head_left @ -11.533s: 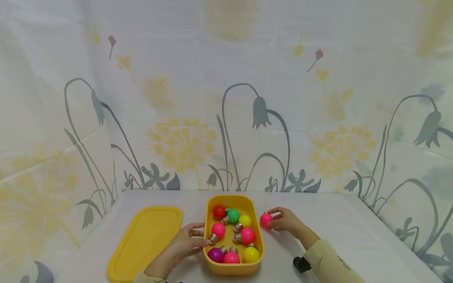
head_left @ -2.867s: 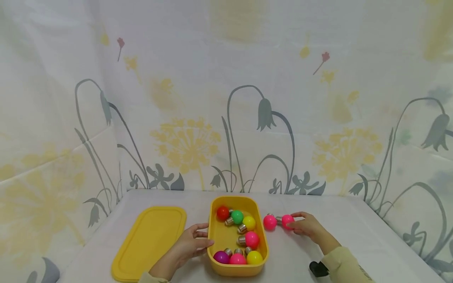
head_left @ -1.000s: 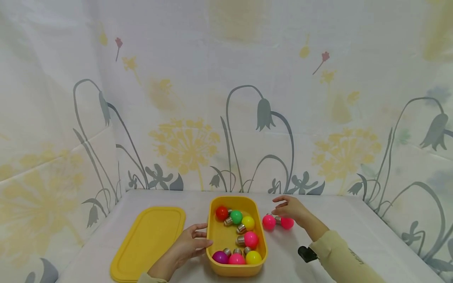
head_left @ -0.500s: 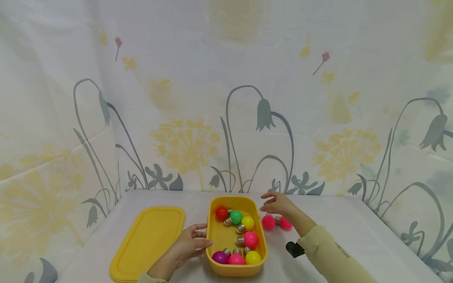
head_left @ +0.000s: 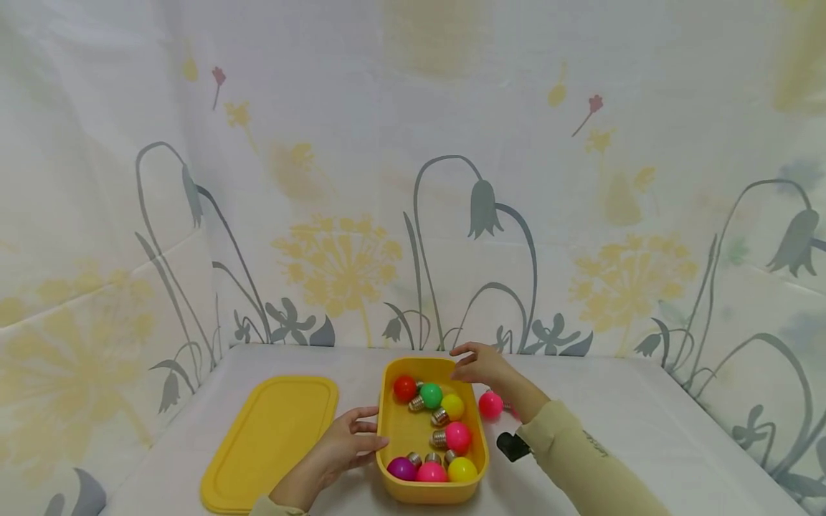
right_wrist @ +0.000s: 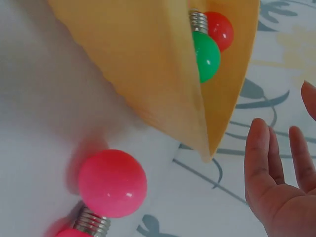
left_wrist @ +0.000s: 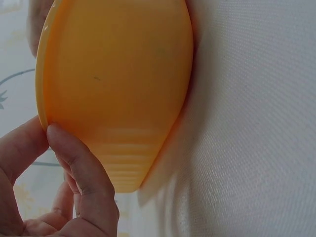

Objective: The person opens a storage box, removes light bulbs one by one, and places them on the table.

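A yellow plastic box (head_left: pixel 431 493) holds light bulbs: red (head_left: pixel 404 388), green (head_left: pixel 430 395), purple (head_left: pixel 401 469), and yellow and pink ones. My left hand (head_left: pixel 342 446) pinches its left rim between thumb and fingers (left_wrist: pixel 81 160), as the left wrist view shows. Above the far right corner of the box hovers my right hand (head_left: pixel 487 367), fingers spread, holding nothing. Two pink bulbs lie on the table just right of the box; the nearer-to-box one (head_left: pixel 490 405) is plain to see, while the other (right_wrist: pixel 74 233) is mostly hidden by my right wrist in the head view.
A yellow lid (head_left: pixel 274 441) lies flat on the white table (head_left: pixel 613 423), left of the box. A black object (head_left: pixel 513 446) is at my right sleeve. A flower-printed curtain (head_left: pixel 413 179) stands behind the table.
Earlier, a pink bulb left the box's left side, and my right hand placed it beside the other pink one. Released, it stays there; my right hand has moved left, over the box. Left hand unchanged.
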